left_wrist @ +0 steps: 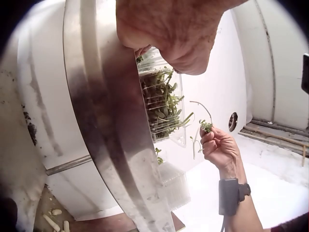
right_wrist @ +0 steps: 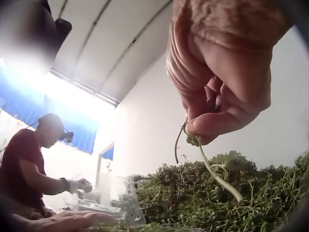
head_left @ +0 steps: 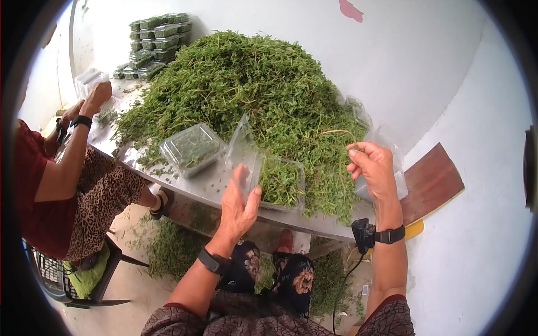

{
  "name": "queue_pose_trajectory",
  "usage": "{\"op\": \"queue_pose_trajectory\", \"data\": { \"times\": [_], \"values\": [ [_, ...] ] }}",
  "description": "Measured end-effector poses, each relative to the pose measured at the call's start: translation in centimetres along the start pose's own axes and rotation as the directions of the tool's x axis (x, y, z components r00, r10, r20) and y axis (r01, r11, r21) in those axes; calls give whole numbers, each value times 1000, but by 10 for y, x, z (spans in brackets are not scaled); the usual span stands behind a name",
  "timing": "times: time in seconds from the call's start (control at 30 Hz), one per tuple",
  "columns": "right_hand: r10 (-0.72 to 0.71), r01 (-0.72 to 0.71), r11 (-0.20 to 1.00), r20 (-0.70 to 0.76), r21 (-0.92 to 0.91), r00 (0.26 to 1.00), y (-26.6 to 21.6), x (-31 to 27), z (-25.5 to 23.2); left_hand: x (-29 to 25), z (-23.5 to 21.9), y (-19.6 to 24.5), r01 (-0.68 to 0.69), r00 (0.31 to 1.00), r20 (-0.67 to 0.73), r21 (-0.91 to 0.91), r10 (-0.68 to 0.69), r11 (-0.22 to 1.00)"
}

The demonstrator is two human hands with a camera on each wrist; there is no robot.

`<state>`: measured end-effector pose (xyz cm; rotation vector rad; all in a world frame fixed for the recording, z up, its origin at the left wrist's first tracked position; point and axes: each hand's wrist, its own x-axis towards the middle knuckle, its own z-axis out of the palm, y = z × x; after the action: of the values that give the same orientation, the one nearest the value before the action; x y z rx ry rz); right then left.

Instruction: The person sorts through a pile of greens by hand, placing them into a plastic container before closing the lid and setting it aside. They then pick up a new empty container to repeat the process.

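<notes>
My right hand [head_left: 374,168] pinches a thin green sprig [right_wrist: 217,176] between thumb and fingertips, above the right part of a big heap of green stems [head_left: 246,84]. In the left wrist view the sprig's reddish stem curves up from the fingers. My left hand [head_left: 240,204], slightly blurred, has its fingers extended beside the raised lid [head_left: 242,143] of an open clear box. That box's base [head_left: 283,182] holds greens at the table's front edge; whether the left hand touches it, I cannot tell. A closed clear box [head_left: 193,148] of greens lies to the left.
Filled clear boxes [head_left: 159,42] are stacked at the back left. Another person [head_left: 56,173] sits at the left, hands near empty clear boxes [head_left: 89,81]. A reddish-brown board [head_left: 431,185] leans at the right. More greens [head_left: 174,249] lie beneath the metal table [head_left: 207,195].
</notes>
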<state>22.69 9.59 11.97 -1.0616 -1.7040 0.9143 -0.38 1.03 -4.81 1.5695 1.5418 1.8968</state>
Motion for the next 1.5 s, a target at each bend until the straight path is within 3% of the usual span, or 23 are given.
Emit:
{"op": "queue_pose_trajectory", "data": {
  "times": [0.33, 0.4, 0.43, 0.5, 0.63, 0.7, 0.73, 0.8, 0.9, 1.03, 1.2, 1.27, 1.3, 1.37, 1.4, 1.43, 1.47, 1.5],
  "values": [
    [24, -39, 992, 126, 119, 992, 7, -35, 18, 0, -5, -1, 103, 992, 73, -76, -98, 992],
    [35, -53, 990, 138, 133, 990, 13, -42, 21, 1, -1, -7, 105, 994, 43, -252, -97, 962],
    [50, -70, 987, 142, 145, 989, 16, -45, 23, 1, -3, -6, 106, 994, 44, -249, -98, 963],
    [69, -93, 983, 149, 160, 986, 22, -52, 26, 0, -7, -2, 196, 980, 97, -360, -172, 912],
    [115, -146, 960, 142, 240, 983, 31, -64, 30, 1, -22, 2, 315, 938, 254, -346, -234, 884],
    [121, -152, 955, 136, 254, 983, 34, -69, 30, -1, -22, 12, 308, 951, 129, -327, -280, 894],
    [125, -158, 948, 131, 276, 983, 35, -71, 31, 2, -29, 19, 310, 950, 130, -325, -282, 893],
    [138, -170, 941, 128, 292, 982, 37, -77, 31, 9, -45, 31, 292, 923, 203, 186, -328, 938],
    [119, -154, 936, 127, 315, 985, 40, -82, 33, 7, -45, 20, 260, 952, 125, 144, -278, 955],
    [121, -157, 936, 129, 315, 984, 40, -90, 36, 10, -51, 20, 363, 903, 152, 234, -402, 902],
    [116, -154, 948, 151, 278, 982, 33, -100, 49, 4, -55, 20, 345, 902, 212, 169, -376, 923],
    [123, -169, 944, 173, 283, 977, 32, -108, 55, -4, -63, 42, 489, 825, 246, 142, -509, 861],
    [126, -180, 940, 195, 290, 973, 31, -110, 58, -9, -67, 49, 491, 825, 240, 143, -512, 859],
    [147, -200, 945, 210, 260, 967, 30, -117, 62, -17, -72, 60, 322, 921, 219, 41, -323, 946],
    [172, -230, 950, 260, 211, 950, 29, -121, 64, -19, -70, 67, 328, 917, 224, 44, -329, 944],
    [187, -245, 956, 307, 162, 933, 27, -122, 66, -18, -66, 74, 93, 983, 157, 4, -93, 996],
    [175, -227, 963, 304, 145, 936, 24, -126, 70, -18, -64, 81, -144, 986, 80, -17, 145, 989],
    [181, -233, 962, 310, 141, 933, 21, -130, 74, -19, -65, 88, -215, 963, 162, -29, 217, 976]
  ]
}}
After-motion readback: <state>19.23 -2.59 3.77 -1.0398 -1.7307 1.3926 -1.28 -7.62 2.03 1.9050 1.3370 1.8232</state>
